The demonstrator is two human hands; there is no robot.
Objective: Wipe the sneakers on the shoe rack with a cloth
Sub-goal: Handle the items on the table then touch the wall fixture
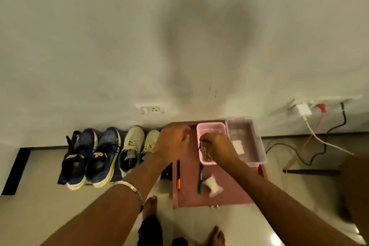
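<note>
Two pairs of sneakers stand on a low black shoe rack [63, 177] against the wall: a navy pair with yellow soles [93, 158] on the left and a light grey pair [135, 146] to their right. My right hand [217, 149] reaches into a pink basket [211, 128] on a pink table and pinches a dark checked cloth [205, 153], lifting it. My left hand [172, 144] hovers beside the basket over the table's left edge with fingers loosely curled, holding nothing, and hides part of the right grey sneaker.
The pink table [229, 189] also carries a clear lidded box [246, 142], two pens [178, 175] and a white spool [212, 184]. Cables and a charger [303, 110] trail along the wall at right. My bare feet [150, 205] stand on glossy floor.
</note>
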